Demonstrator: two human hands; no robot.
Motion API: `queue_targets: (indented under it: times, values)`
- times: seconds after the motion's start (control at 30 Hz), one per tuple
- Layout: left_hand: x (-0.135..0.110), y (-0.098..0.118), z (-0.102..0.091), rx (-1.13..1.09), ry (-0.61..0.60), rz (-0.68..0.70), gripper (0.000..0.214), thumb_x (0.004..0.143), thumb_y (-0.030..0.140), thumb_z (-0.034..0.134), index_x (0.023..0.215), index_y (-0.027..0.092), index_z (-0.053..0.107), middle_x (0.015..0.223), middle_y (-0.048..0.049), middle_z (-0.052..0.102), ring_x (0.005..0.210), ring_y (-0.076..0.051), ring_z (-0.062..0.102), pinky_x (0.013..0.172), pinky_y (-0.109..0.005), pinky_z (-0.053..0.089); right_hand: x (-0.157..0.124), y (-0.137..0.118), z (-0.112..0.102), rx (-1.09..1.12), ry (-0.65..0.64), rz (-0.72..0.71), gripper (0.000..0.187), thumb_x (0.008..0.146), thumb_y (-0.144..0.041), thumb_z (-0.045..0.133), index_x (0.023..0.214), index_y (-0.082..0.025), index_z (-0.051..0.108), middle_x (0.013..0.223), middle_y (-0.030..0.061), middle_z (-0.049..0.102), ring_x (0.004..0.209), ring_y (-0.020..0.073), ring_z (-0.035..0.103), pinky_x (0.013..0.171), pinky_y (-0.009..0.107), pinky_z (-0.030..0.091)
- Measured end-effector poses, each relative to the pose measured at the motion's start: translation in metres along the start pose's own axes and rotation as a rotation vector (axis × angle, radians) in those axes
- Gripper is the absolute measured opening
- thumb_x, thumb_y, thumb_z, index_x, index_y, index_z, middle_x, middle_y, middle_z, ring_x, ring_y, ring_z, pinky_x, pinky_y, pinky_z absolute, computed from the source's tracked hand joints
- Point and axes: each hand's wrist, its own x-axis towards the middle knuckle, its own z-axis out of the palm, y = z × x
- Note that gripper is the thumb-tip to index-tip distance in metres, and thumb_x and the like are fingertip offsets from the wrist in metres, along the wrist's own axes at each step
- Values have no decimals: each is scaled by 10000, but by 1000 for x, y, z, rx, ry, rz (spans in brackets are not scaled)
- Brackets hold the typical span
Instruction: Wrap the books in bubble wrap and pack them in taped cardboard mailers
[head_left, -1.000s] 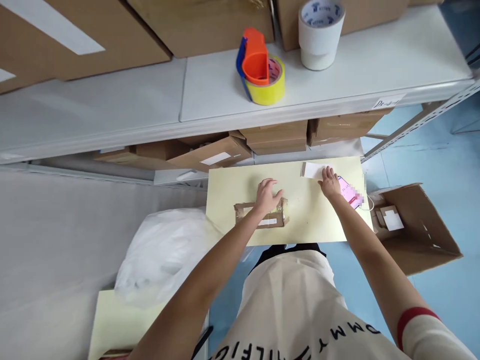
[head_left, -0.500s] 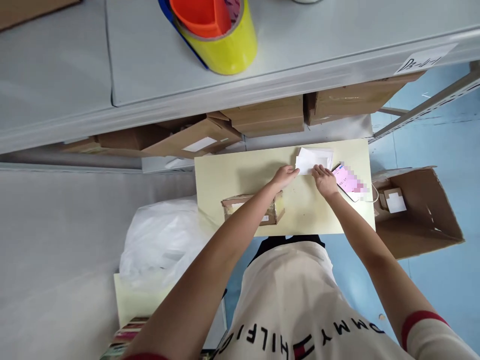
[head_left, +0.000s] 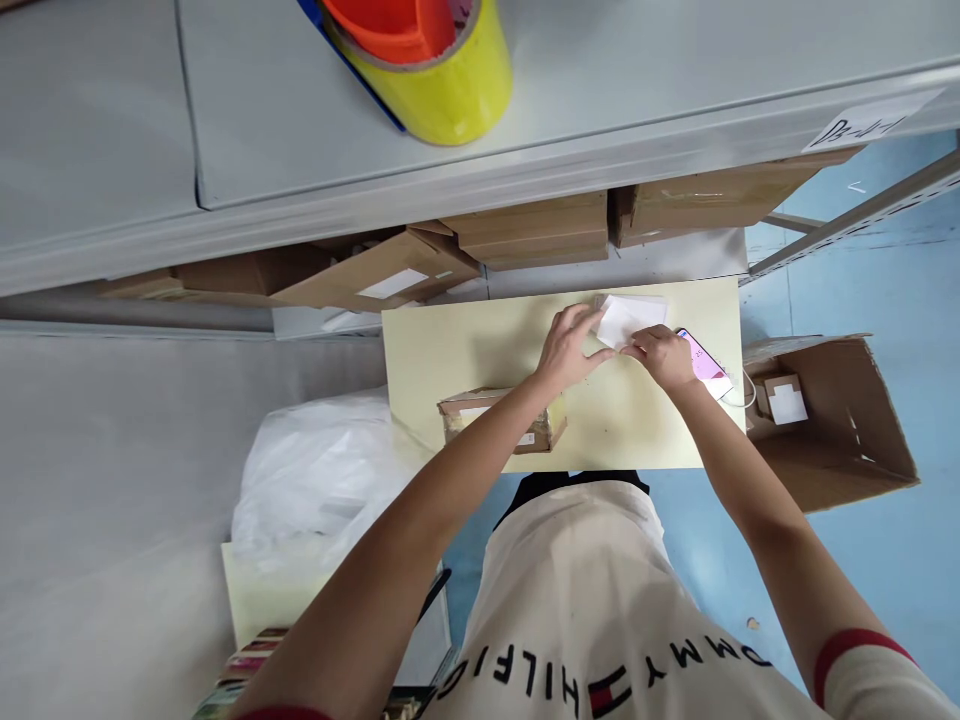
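A small stack of flat white papers [head_left: 628, 314] lies near the far edge of the cream table [head_left: 480, 345]; its top piece sits at an angle to those below. My left hand [head_left: 568, 348] is at the stack's left side, thumb and fingers spread apart, with fingertips close to the paper's edge. At the near right corner, my right hand [head_left: 663, 356] has its fingers closed in a pinch on the white paper. A phone with a pink screen [head_left: 703, 362] lies just right of that hand, partly covered by it.
An opened cardboard box [head_left: 538, 432] sits at the table's near left, partly behind my left forearm. A large open carton [head_left: 847, 430] stands to the right. Overhead, a grey shelf [head_left: 637, 70] carries a yellow tape roll [head_left: 469, 95]. White plastic bagging [head_left: 315, 475] bulges at left.
My left hand has spread its fingers at the paper's left side. The right hand has shifted slightly right and nearer, now overlapping the phone. The top paper has turned and slid a little.
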Motion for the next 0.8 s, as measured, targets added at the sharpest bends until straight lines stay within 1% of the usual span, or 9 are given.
queue_targets:
  times: [0.1, 0.2, 0.27, 0.37, 0.47, 0.57, 0.67, 0.73, 0.8]
  values:
    - [-4, 10, -5, 218, -70, 206, 299, 791, 271, 741, 1084, 233, 690, 1208, -104, 642, 1147, -286, 569, 961, -427, 446, 3, -9, -13, -16, -11, -87, 299, 971, -358, 500, 885, -172, 718, 899, 123, 735, 865, 246, 612, 657, 320, 398]
    - [-2, 14, -2, 251, -46, 204, 135, 879, 167, 591, 897, 228, 710, 1010, -81, 687, 984, -237, 628, 886, -390, 467, 2, -21, -20, 19, 65, -103, 299, 985, -367, 459, 1036, -207, 707, 1107, 129, 709, 1031, 275, 601, 869, 400, 438]
    - [-1, 10, 0, 155, 52, 156, 192, 902, 139, 530, 861, 219, 699, 958, -75, 684, 922, -206, 644, 846, -349, 488, 0, -26, -21, 48, 191, 8, 400, 972, -459, 453, 1254, -229, 619, 1335, 153, 592, 1224, 333, 518, 993, 495, 390]
    - [2, 0, -1, -113, 236, 58, 134, 882, 148, 560, 858, 199, 682, 937, -68, 689, 907, -182, 659, 830, -308, 513, 6, -27, -20, 121, 323, 221, 761, 907, -639, 451, 1520, -211, 304, 1546, 196, 331, 1405, 408, 321, 1053, 599, 330]
    - [2, -8, -4, -429, 316, -110, 30, 819, 169, 646, 832, 183, 669, 906, -57, 709, 865, -168, 680, 788, -284, 537, 23, -28, -19, 206, 218, 223, 885, 880, -677, 445, 1560, -194, 150, 1573, 203, 289, 1435, 396, 283, 1084, 608, 295]
    - [-2, -11, -7, -626, 254, -303, 95, 772, 234, 710, 834, 169, 678, 875, -50, 738, 815, -175, 695, 744, -281, 556, 46, -34, -19, 259, 46, 148, 764, 900, -600, 463, 1528, -221, 249, 1498, 178, 443, 1406, 367, 353, 1107, 614, 219]
    - [-9, -10, -14, -654, 195, -429, 213, 768, 310, 727, 921, 166, 695, 917, -56, 754, 906, -206, 702, 836, -309, 560, 64, -40, -19, 365, -73, 127, 526, 930, -469, 476, 1404, -243, 455, 1241, 134, 668, 1209, 335, 559, 1079, 615, 217]
    - [-14, -11, -27, -618, 237, -477, 349, 796, 343, 708, 1101, 181, 659, 1065, -78, 737, 1049, -223, 676, 931, -333, 536, 70, -41, -20, 404, -101, 136, 357, 939, -394, 476, 1235, -235, 595, 1107, 115, 721, 1068, 314, 625, 1045, 591, 250]
    - [-19, -10, -45, -506, 396, -479, 543, 823, 352, 689, 1321, 219, 520, 1282, -109, 642, 1233, -237, 583, 1027, -369, 482, 72, -41, -21, 388, -77, 141, 270, 948, -351, 460, 1075, -223, 661, 1076, 119, 727, 1019, 304, 630, 1019, 561, 268]
